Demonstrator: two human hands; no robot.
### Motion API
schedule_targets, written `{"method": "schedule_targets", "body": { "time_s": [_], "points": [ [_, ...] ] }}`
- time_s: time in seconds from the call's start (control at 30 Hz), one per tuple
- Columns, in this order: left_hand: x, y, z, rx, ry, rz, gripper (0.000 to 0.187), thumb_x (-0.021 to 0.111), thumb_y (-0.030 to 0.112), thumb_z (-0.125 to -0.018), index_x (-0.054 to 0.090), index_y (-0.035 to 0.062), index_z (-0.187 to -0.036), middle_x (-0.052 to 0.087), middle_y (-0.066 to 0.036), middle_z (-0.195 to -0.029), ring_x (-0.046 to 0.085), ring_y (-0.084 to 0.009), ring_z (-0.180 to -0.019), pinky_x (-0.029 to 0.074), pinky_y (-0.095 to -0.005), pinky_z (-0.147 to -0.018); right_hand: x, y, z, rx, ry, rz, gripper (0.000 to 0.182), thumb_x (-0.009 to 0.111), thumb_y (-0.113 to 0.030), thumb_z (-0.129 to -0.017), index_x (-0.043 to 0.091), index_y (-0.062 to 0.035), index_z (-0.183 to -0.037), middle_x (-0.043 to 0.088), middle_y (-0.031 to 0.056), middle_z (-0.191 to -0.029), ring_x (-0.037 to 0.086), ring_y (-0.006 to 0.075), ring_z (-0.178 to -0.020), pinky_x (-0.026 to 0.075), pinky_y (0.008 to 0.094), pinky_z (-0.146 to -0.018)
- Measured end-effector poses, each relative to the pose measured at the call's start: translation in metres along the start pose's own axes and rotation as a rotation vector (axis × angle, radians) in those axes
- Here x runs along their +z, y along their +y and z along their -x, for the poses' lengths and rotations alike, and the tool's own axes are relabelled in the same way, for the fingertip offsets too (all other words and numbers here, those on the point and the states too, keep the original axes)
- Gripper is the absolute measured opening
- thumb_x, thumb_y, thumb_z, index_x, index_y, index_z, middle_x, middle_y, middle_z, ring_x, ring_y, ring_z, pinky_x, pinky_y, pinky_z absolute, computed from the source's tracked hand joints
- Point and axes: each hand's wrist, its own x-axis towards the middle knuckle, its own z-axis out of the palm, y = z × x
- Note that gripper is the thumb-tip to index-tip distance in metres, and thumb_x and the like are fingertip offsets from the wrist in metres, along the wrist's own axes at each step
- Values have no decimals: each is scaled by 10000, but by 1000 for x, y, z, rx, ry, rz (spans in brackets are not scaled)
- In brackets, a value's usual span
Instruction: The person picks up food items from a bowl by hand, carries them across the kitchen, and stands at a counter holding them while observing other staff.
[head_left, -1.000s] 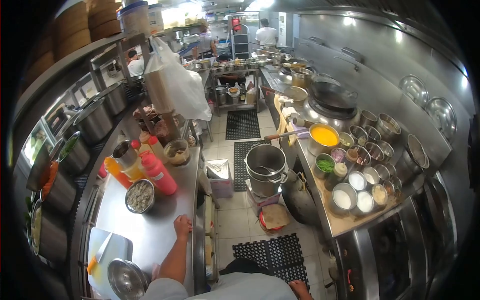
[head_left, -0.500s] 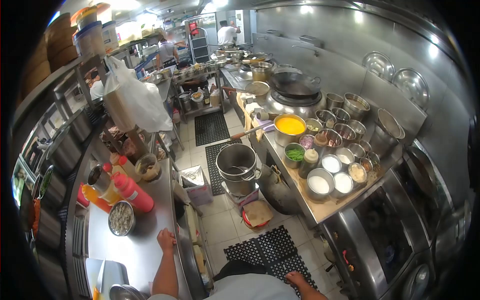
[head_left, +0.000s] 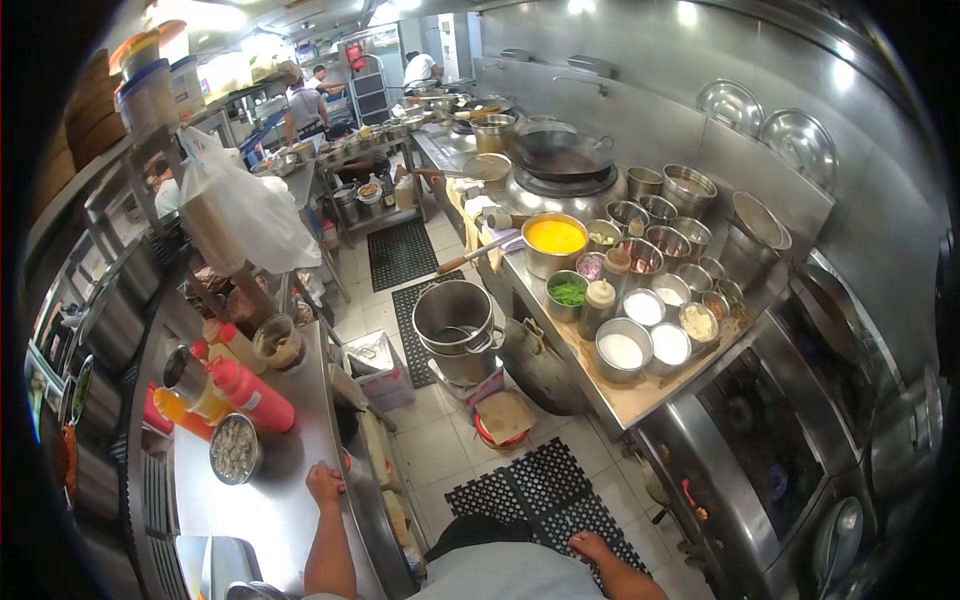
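Fingers of the left hand (head_left: 325, 484), curled loosely and holding nothing, rest at lower left on the steel counter (head_left: 265, 505) edge; right hand (head_left: 590, 546) hangs empty; round steel bowl (head_left: 235, 448) of pale chopped bits sits just up-left.

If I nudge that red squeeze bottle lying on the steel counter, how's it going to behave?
The red squeeze bottle lies on its side on the steel counter, so it would probably roll or spin rather than tip. It looks like soft plastic, so it likely gives under the fingers. The smooth metal top may let it slide easily, perhaps toward the metal bowl close beside it.
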Motion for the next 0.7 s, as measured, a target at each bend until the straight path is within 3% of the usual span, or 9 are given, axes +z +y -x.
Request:
{"method": "schedule_targets", "body": {
  "time_s": [0.3,0.53,0.6,0.7],
  "points": [
    [0,-7,-6,-24,7,5,278,454,267,-864,453,75,-663,462,-45,-517,399,-107,-329,317,-234,-299,0,23,-18,-40,-2,-11,235,586,-278,-796,659,-97,-926,659,28,-757,612,127,-643,496,281,-580],
    [0,-5,-2,-5,-33,31,300,430,275,-876,455,42,-688,466,-53,-533,408,-116,-331,331,-236,-295,1,24,-15,-81,79,56,224,582,-277,-793,668,-89,-880,656,30,-720,607,111,-635,485,264,-576],
    [-1,-10,-4,0,-56,13,303,427,278,-885,448,49,-688,462,-49,-536,404,-112,-333,325,-233,-296,6,36,-32,-121,76,51,240,615,-338,-728,669,-130,-836,637,20,-657,588,128,-569,467,291,-551],
    [-1,-11,-7,-3,-49,64,294,421,282,-884,436,72,-679,442,-34,-525,382,-105,-333,302,-224,-295,10,35,-30,-94,85,24,250,605,-349,-719,665,-134,-830,635,21,-656,590,141,-579,470,297,-556]
  ]
}}
